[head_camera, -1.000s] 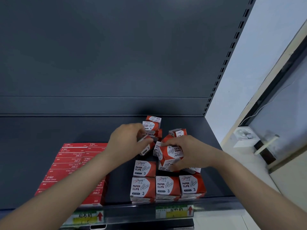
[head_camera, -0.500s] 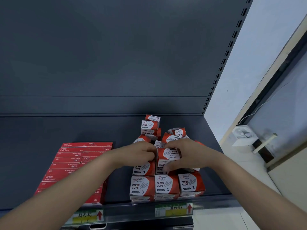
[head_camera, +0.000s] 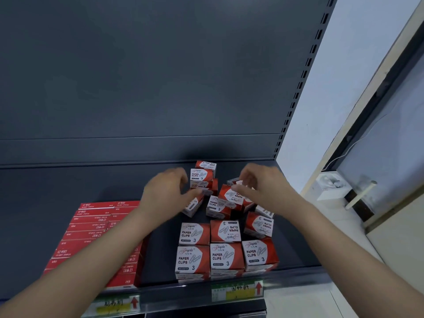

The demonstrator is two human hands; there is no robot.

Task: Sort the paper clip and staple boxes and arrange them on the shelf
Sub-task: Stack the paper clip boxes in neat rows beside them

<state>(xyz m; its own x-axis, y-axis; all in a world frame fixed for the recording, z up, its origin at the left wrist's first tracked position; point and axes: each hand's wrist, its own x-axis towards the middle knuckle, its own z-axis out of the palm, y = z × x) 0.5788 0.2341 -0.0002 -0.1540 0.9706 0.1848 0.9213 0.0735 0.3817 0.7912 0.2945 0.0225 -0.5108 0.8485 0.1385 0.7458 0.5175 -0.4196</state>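
Red-and-white paper clip boxes stand in a neat front row [head_camera: 226, 257] on the dark shelf [head_camera: 34, 203], with a second row [head_camera: 195, 234] right behind it. Farther back lies a loose pile of the same boxes [head_camera: 202, 177]. Flat red staple boxes [head_camera: 96, 226] are stacked at the left. My left hand [head_camera: 165, 191] hovers blurred at the pile's left side, fingers loosely curled, thumb near a tilted box [head_camera: 192, 206]. My right hand [head_camera: 259, 184] reaches into the pile's right side and pinches the top of one box [head_camera: 235, 182].
The shelf's back panel rises just behind the pile, and its slotted right upright [head_camera: 296, 95] bounds the space. Price labels [head_camera: 241, 292] sit on the front lip. Beyond the shelf at right is a white wall and a white device [head_camera: 328, 187].
Both hands have let go of the boxes they set down in the second row. They have moved back and up to the loose pile.
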